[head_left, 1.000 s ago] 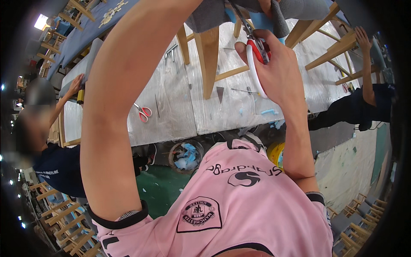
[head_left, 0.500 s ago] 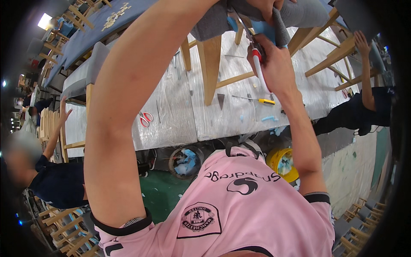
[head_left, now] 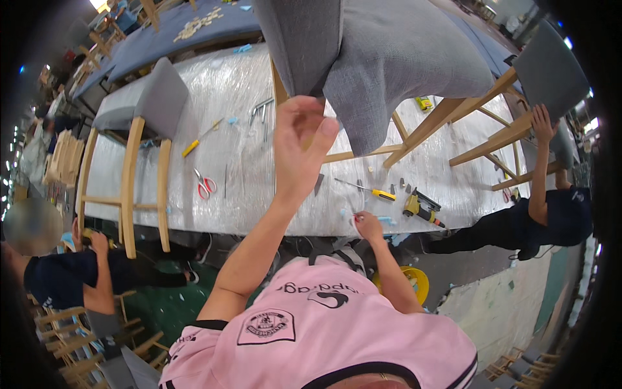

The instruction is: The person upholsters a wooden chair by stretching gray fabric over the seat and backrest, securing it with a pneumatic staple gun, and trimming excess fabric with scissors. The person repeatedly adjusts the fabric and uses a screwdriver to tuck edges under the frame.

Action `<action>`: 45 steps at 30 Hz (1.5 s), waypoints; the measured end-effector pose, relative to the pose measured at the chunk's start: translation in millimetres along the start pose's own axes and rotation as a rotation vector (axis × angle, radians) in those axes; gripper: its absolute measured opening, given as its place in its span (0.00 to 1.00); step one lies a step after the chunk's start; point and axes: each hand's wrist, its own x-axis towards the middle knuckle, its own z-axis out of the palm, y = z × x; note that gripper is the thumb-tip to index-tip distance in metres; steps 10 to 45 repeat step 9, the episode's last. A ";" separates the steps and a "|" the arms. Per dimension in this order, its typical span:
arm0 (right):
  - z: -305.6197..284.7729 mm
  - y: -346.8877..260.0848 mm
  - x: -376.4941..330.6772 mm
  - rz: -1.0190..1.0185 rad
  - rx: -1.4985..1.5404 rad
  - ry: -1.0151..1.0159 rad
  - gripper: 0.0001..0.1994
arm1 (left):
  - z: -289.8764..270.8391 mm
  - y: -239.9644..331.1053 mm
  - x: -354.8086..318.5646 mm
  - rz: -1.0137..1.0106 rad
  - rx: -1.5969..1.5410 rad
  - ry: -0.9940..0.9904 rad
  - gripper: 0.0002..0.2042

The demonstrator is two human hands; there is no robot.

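A chair with a grey fabric back (head_left: 299,45) and a loose grey fabric flap (head_left: 369,97) over its seat stands before me on its wooden legs. My left hand (head_left: 301,149) is raised at the lower corner of the chair back, half-curled, thumb apart from the fingers, with nothing visible between them. Lower down, near the table's front edge, my right hand (head_left: 370,226) is closed around scissors (head_left: 355,223); their red-and-white handle shows and the blades are hidden. A yellow-handled screwdriver (head_left: 382,194) and a nail gun (head_left: 421,211) lie close to that hand.
Plastic film covers the table (head_left: 240,188). Red-handled scissors (head_left: 206,187) and another yellow screwdriver (head_left: 193,147) lie left. A second grey chair (head_left: 133,155) stands there. Co-workers are at left (head_left: 71,279) and right (head_left: 564,214). A yellow bucket (head_left: 414,285) stands below the edge.
My right hand has come down from the chair toward the table's front edge with the scissors. My left hand has drawn back and lower, and the fabric flap now hangs free.
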 end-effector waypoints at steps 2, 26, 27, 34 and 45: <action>22.8 -3.2 14.4 0.024 0.086 0.009 0.25 | 1.0 -6.6 -1.0 -0.214 0.065 -0.083 0.20; -37.2 -45.8 85.3 -0.187 0.329 -0.119 0.33 | -5.9 -1.0 6.5 0.066 0.412 -0.134 0.21; -37.2 -45.8 85.3 -0.187 0.329 -0.119 0.33 | -5.9 -1.0 6.5 0.066 0.412 -0.134 0.21; -37.2 -45.8 85.3 -0.187 0.329 -0.119 0.33 | -5.9 -1.0 6.5 0.066 0.412 -0.134 0.21; -37.2 -45.8 85.3 -0.187 0.329 -0.119 0.33 | -5.9 -1.0 6.5 0.066 0.412 -0.134 0.21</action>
